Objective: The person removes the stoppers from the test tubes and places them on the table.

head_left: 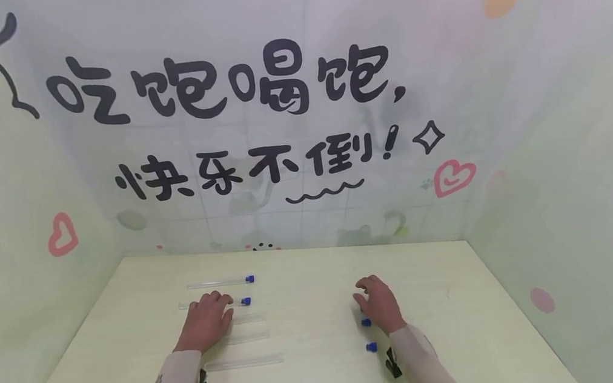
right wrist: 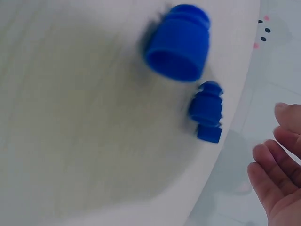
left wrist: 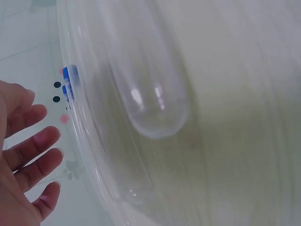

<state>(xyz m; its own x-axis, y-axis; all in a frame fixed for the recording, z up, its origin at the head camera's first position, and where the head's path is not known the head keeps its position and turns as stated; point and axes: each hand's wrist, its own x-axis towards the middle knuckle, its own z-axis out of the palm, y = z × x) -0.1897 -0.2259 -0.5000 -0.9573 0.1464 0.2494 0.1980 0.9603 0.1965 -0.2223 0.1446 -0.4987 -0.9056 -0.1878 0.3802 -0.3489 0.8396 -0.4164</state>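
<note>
My left hand [head_left: 206, 322] hovers over the row of clear test tubes, its fingers loosely bent with nothing between them. Two tubes at the far end, a capped test tube [head_left: 216, 283] and another beside the fingertips, have blue caps [head_left: 250, 279] on. Nearer lie uncapped test tubes [head_left: 245, 362]; the left hand and wrist partly cover some of them. In the left wrist view a tube's rounded end [left wrist: 157, 113] looms close. My right hand [head_left: 380, 303], fingers apart and relaxed, is above three loose blue caps [head_left: 372, 347], the farthest mostly hidden by it. The right wrist view shows the caps [right wrist: 181, 44] in a line.
A pale wood-grain table [head_left: 316, 300] carries everything. Behind it rises a printed backdrop [head_left: 287, 217] with black characters, and similar light panels [head_left: 569, 193] close in both sides. Bare tabletop lies between the tubes and the caps.
</note>
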